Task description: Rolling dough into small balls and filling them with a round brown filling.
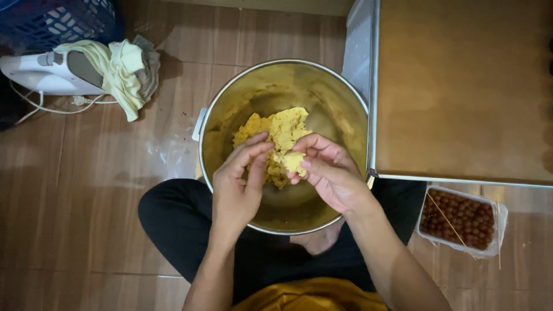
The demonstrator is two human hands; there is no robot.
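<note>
Dough piece (pixel 294 161): centre frame, pinched in right hand (pixel 328 170) fingertips, over steel bowl (pixel 230 98).
Left hand (pixel 239 178): curled, fingers touching dough mass (pixel 276 135).
Relation: piece lies between both hands, right hand nearer.

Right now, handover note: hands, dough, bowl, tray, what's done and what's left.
Left hand: over the bowl, fingertips on the small piece of dough.
Right hand: pinching the small yellow dough piece between thumb and fingers.
Dough lump: in the steel bowl, on the floor between the person's legs.
Lined baking tray: to the right, nothing on it.
Clear tub of small brown balls: lower right, with a thin stick across it.
Done: one piece pulled off.
Left: most of the dough is unportioned; nothing on the tray.
</note>
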